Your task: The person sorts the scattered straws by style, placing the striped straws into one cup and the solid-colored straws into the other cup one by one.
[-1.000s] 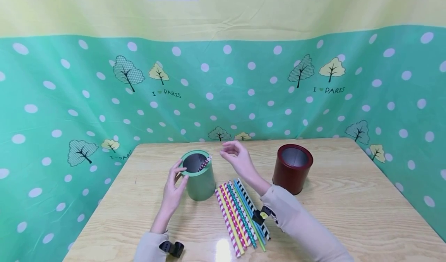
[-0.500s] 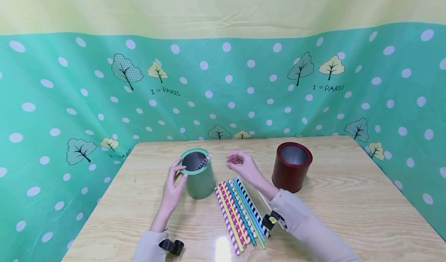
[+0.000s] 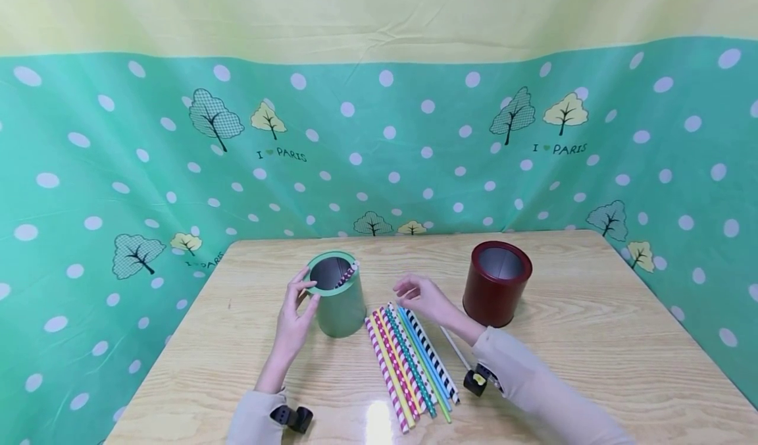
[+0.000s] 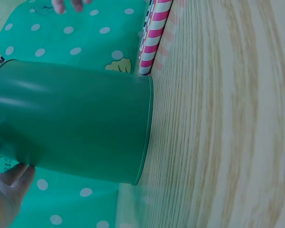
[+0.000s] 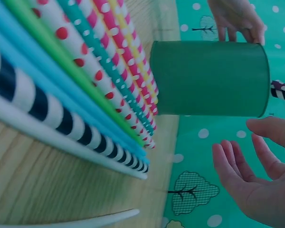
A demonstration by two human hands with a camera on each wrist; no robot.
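Observation:
My left hand (image 3: 294,316) holds the green can (image 3: 341,313) by its upper left side, fingers at the rim and thumb on the near side. At least two patterned paper straws (image 5: 282,90) stick out past the can's rim, one dark with white dots, one black-and-white striped. My right hand (image 3: 423,298) hovers over the far ends of the straws on the table, its fingers loosely bent and nothing in them. Those paper straws (image 3: 395,366) lie side by side: pink-striped, yellow, dotted, teal, green, blue and black-striped. A single white straw (image 3: 454,347) lies apart, partly behind the right wrist.
A dark red can (image 3: 496,293) stands upright at the back right of the wooden table (image 3: 592,340), beyond the right forearm. A green polka-dot curtain (image 3: 391,142) hangs behind the table's far edge.
My right hand has moved right and toward me, away from the green can to above the straws. The white straw has come into view beside the wrist. My left hand stays on the can.

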